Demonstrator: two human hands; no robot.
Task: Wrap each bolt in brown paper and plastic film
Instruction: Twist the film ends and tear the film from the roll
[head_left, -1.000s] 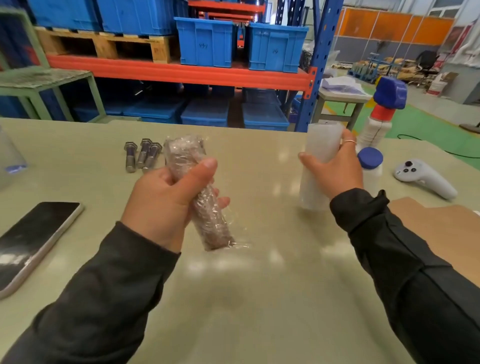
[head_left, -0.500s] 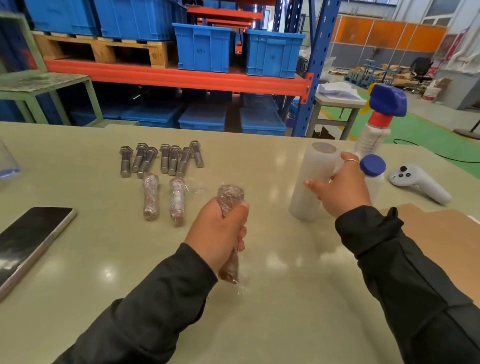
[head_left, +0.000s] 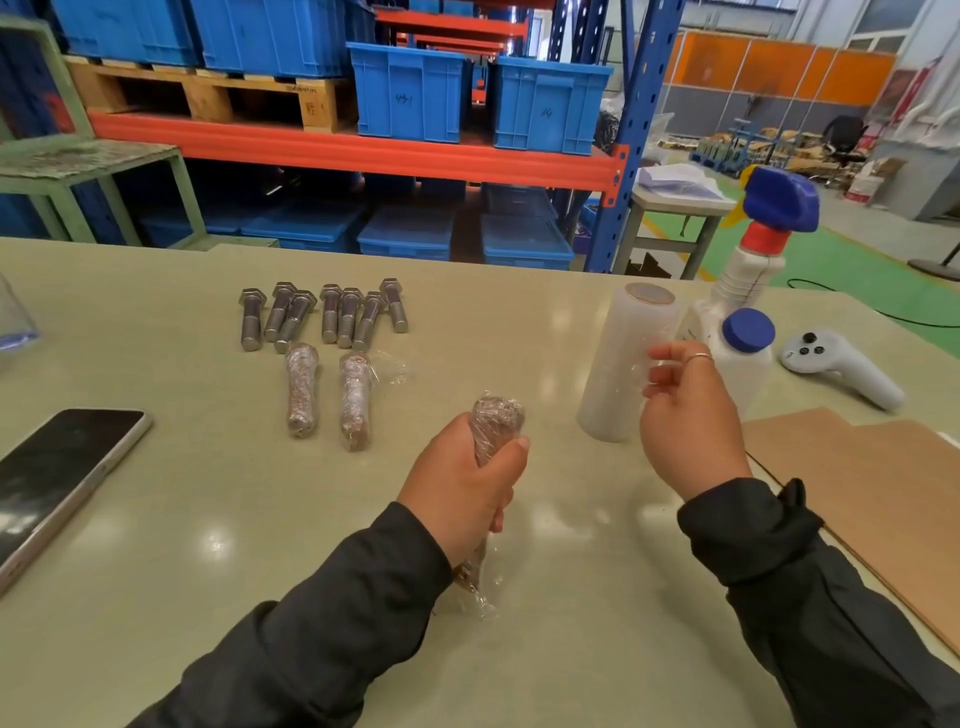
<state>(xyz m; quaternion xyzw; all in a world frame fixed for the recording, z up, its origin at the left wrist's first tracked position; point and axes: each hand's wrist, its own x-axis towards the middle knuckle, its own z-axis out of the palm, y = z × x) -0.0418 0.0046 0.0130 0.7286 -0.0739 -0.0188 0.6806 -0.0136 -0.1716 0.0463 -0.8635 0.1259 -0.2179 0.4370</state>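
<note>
A wide, pale green table (head_left: 182, 519) with a glossy top fills the near half of the view, ceiling lights reflected on it as soft white spots. Behind it stands a rack (head_left: 363, 153) with orange beams and blue uprights, loaded with blue crates (head_left: 410, 93) and a wooden pallet (head_left: 208, 98); further right the room opens onto a green floor (head_left: 841, 265) and orange wall panels. The left hand (head_left: 462, 486) is closed around a wrapped bolt (head_left: 496, 415) — brown paper under clear film — held upright, its lower end touching the table. The right hand (head_left: 688, 415) hovers just beside a standing roll of film (head_left: 621, 364), fingers loosely curled; whether it pinches any film I cannot tell. On the far left of the table lie seven bare bolts (head_left: 322, 317) in a row, and just in front of them two wrapped bolts (head_left: 327, 397) side by side. A phone (head_left: 57, 483) rests at the near left edge. To the right stand a spray bottle (head_left: 748, 270) and a blue-capped bottle (head_left: 743, 358), with a white controller (head_left: 841, 369) and sheets of brown paper (head_left: 878, 493) nearby.
</note>
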